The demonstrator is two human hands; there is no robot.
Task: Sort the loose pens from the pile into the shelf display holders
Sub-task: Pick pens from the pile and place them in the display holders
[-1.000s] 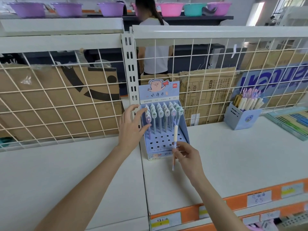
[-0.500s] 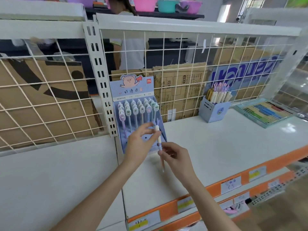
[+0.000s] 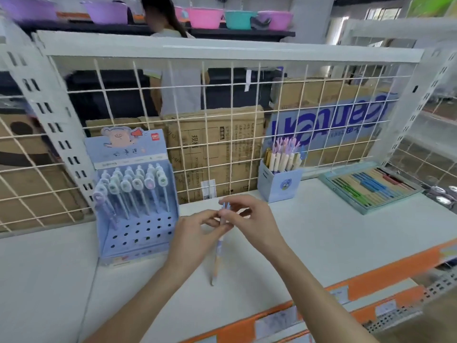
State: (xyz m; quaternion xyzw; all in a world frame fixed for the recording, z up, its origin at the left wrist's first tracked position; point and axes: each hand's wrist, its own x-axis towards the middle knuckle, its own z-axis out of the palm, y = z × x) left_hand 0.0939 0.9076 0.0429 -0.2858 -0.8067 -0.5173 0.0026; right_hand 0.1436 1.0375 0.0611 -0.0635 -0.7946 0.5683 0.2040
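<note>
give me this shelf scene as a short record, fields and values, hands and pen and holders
held item: cream-and-lilac pen with a spiky lilac top, roughly upright, tip pointing down toward the white shelf
left hand: pinches the pen near its top
right hand: pinches the pen's top
left holder: pale blue tiered cardboard display stand, back rows filled, front holes empty
right holder: pale blue square pen cup holding matching spiky-topped pens
far right: teal flat tray of coloured pens

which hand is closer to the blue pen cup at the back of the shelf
Right. The right hand holds the pen just in front of the pen cup; the left hand sits farther left, beside the pen stand.
</note>
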